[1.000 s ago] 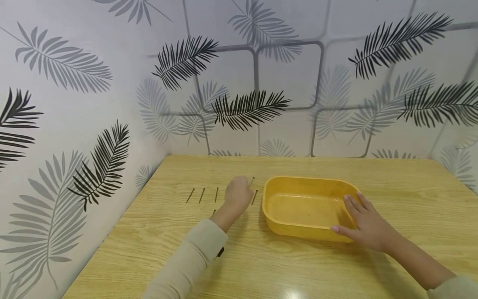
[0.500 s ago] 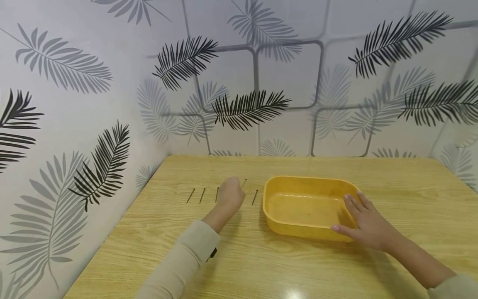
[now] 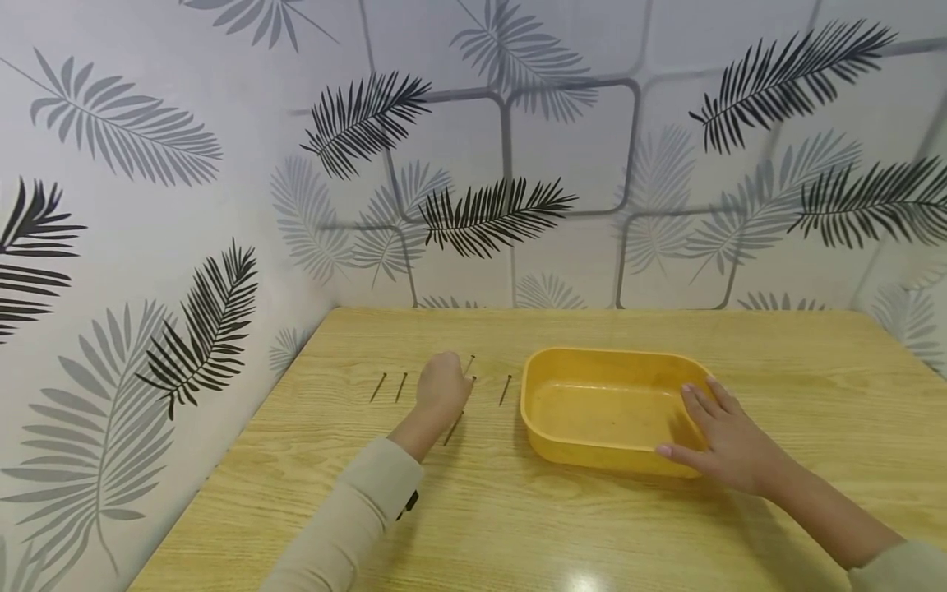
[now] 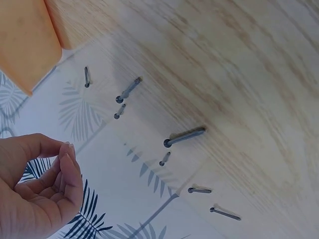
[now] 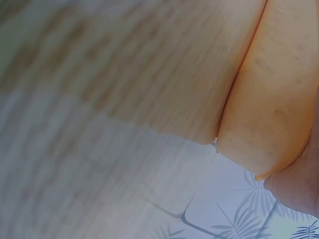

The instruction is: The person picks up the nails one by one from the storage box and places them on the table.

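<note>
In the head view my left hand is over the left half of the table, its fingertips pinching a dark nail whose head end sticks out beyond them. The left wrist view has thumb and fingers meeting at the tips. Other nails lie around it: one near the yellow tray, a pair at left, including a nail, and a bigger nail nearer the person. My right hand rests with fingers spread on the right end of the tray, fingers over its rim and thumb at the front edge.
The wooden table runs back to a leaf-patterned wall, with another wall along its left side. Several nails lie in a rough row, with two larger ones in front, in the left wrist view.
My left hand has moved left along the row with the nail in its fingers, uncovering nails on its right and covering one on its left. The right hand and tray stay put.
</note>
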{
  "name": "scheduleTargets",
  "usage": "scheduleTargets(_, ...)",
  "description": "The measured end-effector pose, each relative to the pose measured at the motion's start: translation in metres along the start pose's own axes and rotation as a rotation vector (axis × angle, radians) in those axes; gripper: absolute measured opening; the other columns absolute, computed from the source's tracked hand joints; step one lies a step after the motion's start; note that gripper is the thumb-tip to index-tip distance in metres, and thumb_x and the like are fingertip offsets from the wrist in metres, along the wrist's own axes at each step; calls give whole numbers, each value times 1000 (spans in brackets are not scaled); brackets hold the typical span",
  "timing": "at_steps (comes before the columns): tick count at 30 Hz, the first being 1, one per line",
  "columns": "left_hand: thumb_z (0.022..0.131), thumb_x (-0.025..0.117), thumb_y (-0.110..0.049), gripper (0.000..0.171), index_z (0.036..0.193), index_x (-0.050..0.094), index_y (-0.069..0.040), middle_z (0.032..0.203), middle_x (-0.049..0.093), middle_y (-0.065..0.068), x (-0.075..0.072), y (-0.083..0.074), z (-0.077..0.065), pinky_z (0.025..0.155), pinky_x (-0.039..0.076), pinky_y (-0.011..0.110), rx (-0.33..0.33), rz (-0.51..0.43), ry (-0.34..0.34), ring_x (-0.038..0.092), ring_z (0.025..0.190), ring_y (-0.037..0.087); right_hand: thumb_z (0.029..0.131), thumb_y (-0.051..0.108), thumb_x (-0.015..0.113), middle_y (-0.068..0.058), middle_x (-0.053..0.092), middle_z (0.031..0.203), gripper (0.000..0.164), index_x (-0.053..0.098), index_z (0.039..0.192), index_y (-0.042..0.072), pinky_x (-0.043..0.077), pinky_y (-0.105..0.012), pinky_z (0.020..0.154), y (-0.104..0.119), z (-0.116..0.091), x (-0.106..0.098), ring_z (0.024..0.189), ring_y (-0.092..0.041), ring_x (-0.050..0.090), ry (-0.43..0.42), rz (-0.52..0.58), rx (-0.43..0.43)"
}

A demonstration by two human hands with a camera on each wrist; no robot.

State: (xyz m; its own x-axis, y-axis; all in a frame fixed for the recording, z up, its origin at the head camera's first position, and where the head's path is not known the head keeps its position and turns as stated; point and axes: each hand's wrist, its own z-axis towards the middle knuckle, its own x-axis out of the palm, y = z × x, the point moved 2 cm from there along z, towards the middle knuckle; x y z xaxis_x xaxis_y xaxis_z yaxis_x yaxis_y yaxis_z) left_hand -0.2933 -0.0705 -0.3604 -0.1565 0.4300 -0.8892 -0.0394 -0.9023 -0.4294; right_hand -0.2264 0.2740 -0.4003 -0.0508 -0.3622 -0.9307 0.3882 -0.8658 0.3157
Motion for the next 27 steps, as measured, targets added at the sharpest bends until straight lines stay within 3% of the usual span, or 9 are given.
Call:
scheduleTargets(4, 87, 63, -9, 20, 98, 61, 8, 84, 65, 16, 1, 3, 1, 51, 46, 23, -7, -15, 11, 52, 56, 14, 85, 52, 56, -35, 20, 145, 92, 19, 142, -11, 12, -69, 103, 0, 0, 1, 138, -49, -1, 1, 1, 0)
scheduleTargets(8, 86, 59, -2, 8, 83, 60, 5, 64, 54, 8, 0, 6, 0, 43, 34, 21, -24, -33, 24, 39, 46, 11, 85, 52, 56, -35, 19, 146, 92, 19, 142, -11, 13, -70, 102, 2, 0, 1, 138, -49, -1, 6, 6, 0)
scheduleTargets(11, 85, 54, 3, 20, 66, 51, -2, 54, 41, 3, -2, 8, -1, 39, 27, 19, -18, -34, 16, 31, 42, 10, 85, 52, 57, -35, 20, 146, 92, 19, 142, -11, 13, -70, 102, 2, -1, 0, 138, -50, 0, 5, 5, 0)
scheduleTargets(14, 84, 55, 3, 29, 60, 42, -7, 53, 36, 0, -3, 12, -1, 37, 25, 17, -5, -31, -6, 30, 42, 9, 85, 52, 56, -35, 20, 145, 92, 20, 141, -11, 14, -70, 102, 2, -1, 0, 138, -50, 1, 1, -4, -1)
scheduleTargets(18, 84, 56, 2, 24, 63, 47, -5, 54, 39, 1, -4, 17, 0, 38, 26, 18, -3, -32, -11, 33, 43, 10, 85, 51, 57, -35, 21, 145, 92, 20, 141, -12, 14, -70, 101, 2, -1, -1, 138, -50, 1, 0, -1, 2)
scheduleTargets(21, 84, 56, 2, 8, 77, 57, 3, 60, 46, 4, -3, 23, 1, 40, 29, 20, -9, -22, -5, 36, 46, 11, 85, 51, 57, -35, 21, 145, 92, 20, 142, -12, 15, -70, 101, 3, -2, -2, 138, -50, 0, 3, 7, 6)
scheduleTargets(24, 84, 57, 1, 7, 87, 60, 7, 65, 51, 7, -4, 28, 1, 42, 31, 20, -14, -20, -9, 39, 49, 12, 85, 51, 58, -35, 21, 145, 93, 20, 141, -12, 16, -70, 100, 3, -1, -1, 138, -49, 1, -1, 9, 7)
scheduleTargets(27, 84, 57, 1, 7, 78, 59, 4, 61, 49, 6, -7, 30, 1, 41, 30, 20, -18, -27, -17, 39, 48, 12, 85, 51, 57, -35, 21, 145, 92, 20, 141, -11, 16, -70, 100, 3, -1, -1, 138, -50, 1, -1, 7, 6)
